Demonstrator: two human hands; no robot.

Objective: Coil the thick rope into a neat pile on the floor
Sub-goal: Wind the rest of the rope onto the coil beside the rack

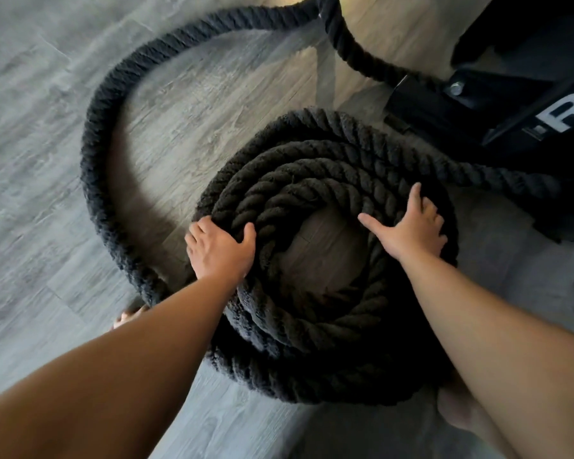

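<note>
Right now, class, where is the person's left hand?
In the head view, the left hand sits left of centre, gripping the left side of the coiled rope, across the coil's open middle from the right hand.

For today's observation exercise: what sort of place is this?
Probably a gym or home gym: a thick black rope on a grey plank floor, beside a black equipment frame with white lettering.

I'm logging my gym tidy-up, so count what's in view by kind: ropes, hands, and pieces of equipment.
rope: 1, part coiled, part loose on the floor
hands: 2, the left hand gripping the rope, the right hand spread on the coil
equipment: 1, a black metal frame
total: 4
</note>
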